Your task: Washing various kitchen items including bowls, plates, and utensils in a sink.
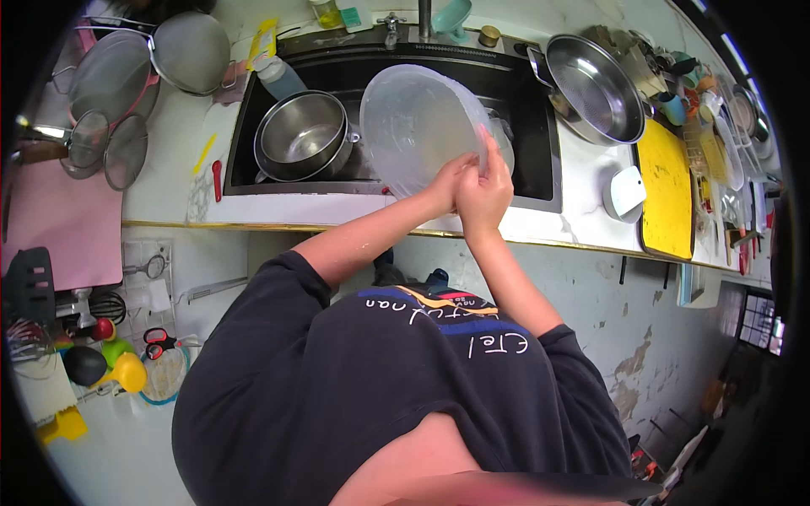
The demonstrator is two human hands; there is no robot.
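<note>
A large translucent plastic bowl (417, 126) is tilted up over the black sink (550, 171). My right hand (486, 193) grips its rim at the near right side, fingers along the edge. Close against it, my left hand (454, 180) holds the same side of the bowl; some of its fingers are hidden. To the left in the sink sits a stainless steel pot (304, 133), nested in another metal vessel. A clear item (504, 142) shows partly behind the bowl on the right. The tap's spout (424, 22) rises behind the bowl.
A clear bottle (278, 76) stands at the sink's back left corner. A steel pan (595, 88), a white cup-like container (623, 195) and a yellow board (664, 190) are on the right counter. Mesh strainers (111, 76), a red spoon (217, 180) and a pink board (69, 221) lie left.
</note>
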